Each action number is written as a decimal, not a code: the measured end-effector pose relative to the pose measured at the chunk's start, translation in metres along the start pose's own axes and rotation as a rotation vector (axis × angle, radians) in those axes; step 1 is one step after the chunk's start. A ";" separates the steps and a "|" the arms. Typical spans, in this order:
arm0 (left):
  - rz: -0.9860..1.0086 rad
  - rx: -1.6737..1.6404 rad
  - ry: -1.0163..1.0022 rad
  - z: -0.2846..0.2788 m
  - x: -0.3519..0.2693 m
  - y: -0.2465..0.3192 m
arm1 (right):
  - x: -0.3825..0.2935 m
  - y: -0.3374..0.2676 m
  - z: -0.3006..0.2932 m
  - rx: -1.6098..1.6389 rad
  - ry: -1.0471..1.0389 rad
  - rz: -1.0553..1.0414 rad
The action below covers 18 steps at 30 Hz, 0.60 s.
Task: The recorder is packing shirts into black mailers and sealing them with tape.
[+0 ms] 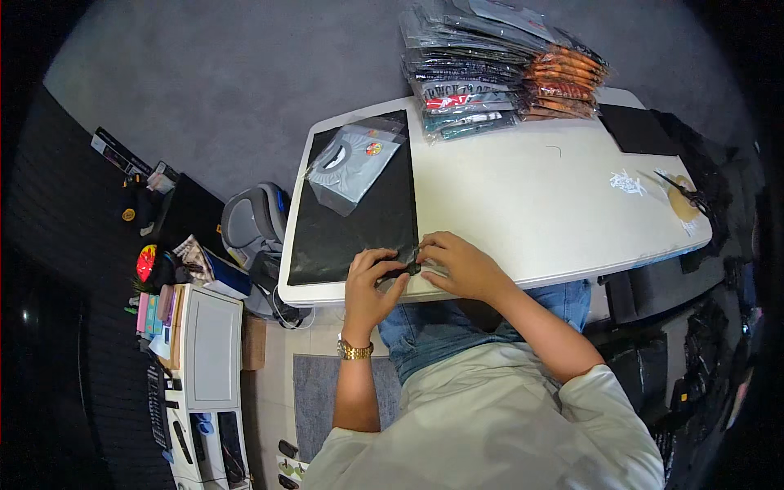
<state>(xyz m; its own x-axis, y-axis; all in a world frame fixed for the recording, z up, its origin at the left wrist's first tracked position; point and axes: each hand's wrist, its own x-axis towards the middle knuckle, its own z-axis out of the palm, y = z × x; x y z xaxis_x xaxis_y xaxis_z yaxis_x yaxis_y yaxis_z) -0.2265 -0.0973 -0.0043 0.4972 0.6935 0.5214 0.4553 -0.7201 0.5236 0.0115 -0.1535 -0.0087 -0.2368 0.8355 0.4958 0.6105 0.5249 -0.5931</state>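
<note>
A flat black plastic bag lies on the left end of the white table. My left hand, with a gold watch at the wrist, has its fingertips on the bag's near right corner. From the other side, my right hand reaches that same corner, fingers bent and thumb low. The corner looks slightly crumpled between the hands; whether either one pinches it is unclear. Farther up the bag rests a folded grey T-shirt in a clear plastic sleeve, tilted, with a round colourful print.
Clear-bagged folded garments form a tall stack at the table's back edge. Rightward are a black flat sheet, white scraps, and black scissors by a tape roll. A grey chair and white cabinet stand left.
</note>
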 end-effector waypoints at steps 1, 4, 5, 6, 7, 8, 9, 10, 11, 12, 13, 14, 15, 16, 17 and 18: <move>0.012 0.010 0.006 0.000 0.000 -0.001 | 0.000 0.000 0.000 0.001 -0.001 0.000; 0.011 0.005 -0.009 -0.001 0.001 0.003 | -0.001 0.001 0.001 -0.006 0.008 -0.002; 0.012 0.004 -0.010 0.000 0.002 0.005 | -0.002 0.001 0.001 -0.008 0.006 -0.004; 0.016 0.045 0.003 0.000 0.003 0.010 | -0.001 0.001 0.000 -0.009 0.003 -0.007; 0.020 0.086 0.015 0.002 0.003 0.013 | -0.001 0.000 0.000 -0.009 0.004 -0.006; 0.020 0.086 0.014 0.004 0.003 0.013 | -0.001 -0.002 -0.001 0.000 -0.002 0.001; 0.016 0.092 0.046 0.008 0.003 0.014 | 0.000 -0.002 -0.002 0.008 -0.008 0.007; 0.012 0.098 0.078 0.011 0.002 0.015 | 0.000 -0.002 -0.002 0.008 -0.007 0.008; 0.013 0.097 0.078 0.013 0.002 0.016 | -0.001 -0.001 -0.001 0.008 -0.001 0.002; 0.011 0.101 0.089 0.014 0.002 0.018 | -0.001 0.000 0.000 0.008 0.004 -0.003; 0.009 0.104 0.100 0.014 0.002 0.018 | -0.001 0.000 0.000 0.007 0.004 -0.002; 0.009 0.103 0.099 0.015 0.002 0.018 | -0.001 0.000 0.000 0.009 0.013 -0.003; 0.014 0.113 0.105 0.016 0.002 0.017 | -0.001 0.000 0.001 0.012 0.020 -0.005; 0.019 0.122 0.110 0.016 0.002 0.016 | 0.000 0.000 0.001 0.012 0.018 -0.004; 0.018 0.122 0.109 0.017 0.002 0.016 | 0.000 -0.001 0.000 0.006 0.015 -0.005; 0.008 0.111 0.111 0.017 0.002 0.015 | 0.000 -0.001 -0.001 0.000 0.012 -0.004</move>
<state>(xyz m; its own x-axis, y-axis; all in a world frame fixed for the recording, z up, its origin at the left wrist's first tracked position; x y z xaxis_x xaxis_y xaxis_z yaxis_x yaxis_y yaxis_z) -0.2060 -0.1071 -0.0067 0.4194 0.6816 0.5996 0.5338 -0.7194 0.4445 0.0115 -0.1542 -0.0076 -0.2303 0.8316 0.5054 0.6098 0.5281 -0.5910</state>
